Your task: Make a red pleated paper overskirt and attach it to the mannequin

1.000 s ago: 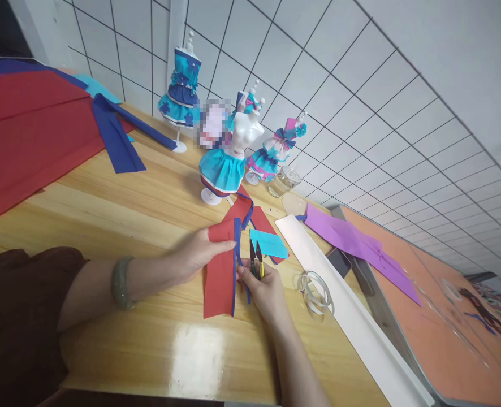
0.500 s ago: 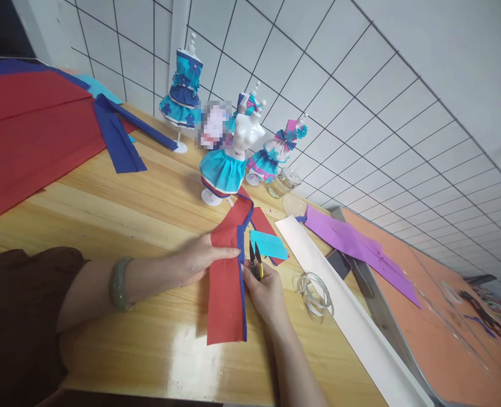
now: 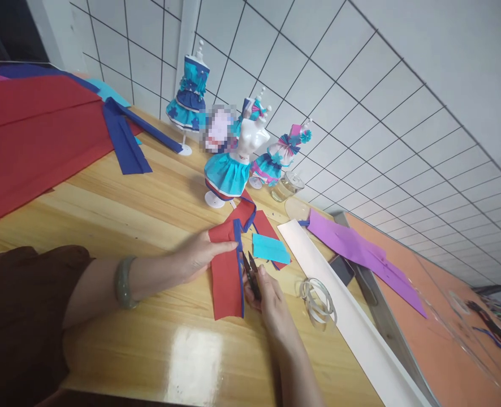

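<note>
My left hand (image 3: 199,254) lies on a red paper strip (image 3: 227,277) with a dark blue edge, its thumb and fingers pinching the strip's top end. My right hand (image 3: 270,294) is closed round small black snips (image 3: 250,271), whose blades point up along the strip's blue edge. The strip lies flat on the wooden table (image 3: 148,209). A small turquoise paper piece (image 3: 270,249) rests just right of the snips, on more red paper.
Mannequin busts in paper dresses (image 3: 231,164) stand behind the strip, beside a glass jar (image 3: 286,186). Large red paper (image 3: 30,135) and blue strips (image 3: 127,141) lie at the left. A long white strip (image 3: 352,322), tape rings (image 3: 318,299) and purple paper (image 3: 361,251) lie at the right.
The red strip has slid back up the table under my left hand, so less of it trails toward me. My right hand has turned, with the snips now against the blue edge.
</note>
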Available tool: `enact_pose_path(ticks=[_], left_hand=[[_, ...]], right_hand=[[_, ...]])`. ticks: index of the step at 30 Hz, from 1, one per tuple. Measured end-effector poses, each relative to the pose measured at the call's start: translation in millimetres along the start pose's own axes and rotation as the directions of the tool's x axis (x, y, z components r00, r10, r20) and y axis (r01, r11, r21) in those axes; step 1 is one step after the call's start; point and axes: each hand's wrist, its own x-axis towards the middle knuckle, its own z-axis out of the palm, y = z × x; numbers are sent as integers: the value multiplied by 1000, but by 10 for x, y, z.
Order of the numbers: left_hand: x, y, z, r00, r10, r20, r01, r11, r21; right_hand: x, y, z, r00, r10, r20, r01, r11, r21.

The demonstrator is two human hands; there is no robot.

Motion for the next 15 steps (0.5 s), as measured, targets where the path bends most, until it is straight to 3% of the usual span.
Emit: enact_pose_path(ticks=[8,15], left_hand=[[19,-5,-27,1000,24,-15,-23,999,39],[8,3,-12,999,40,-28,-40,999,14]], right_hand=[[-8,-44,37,994,83,74,-86,996,37],[-22,-60,56,997,51,66,-51,999,-1]])
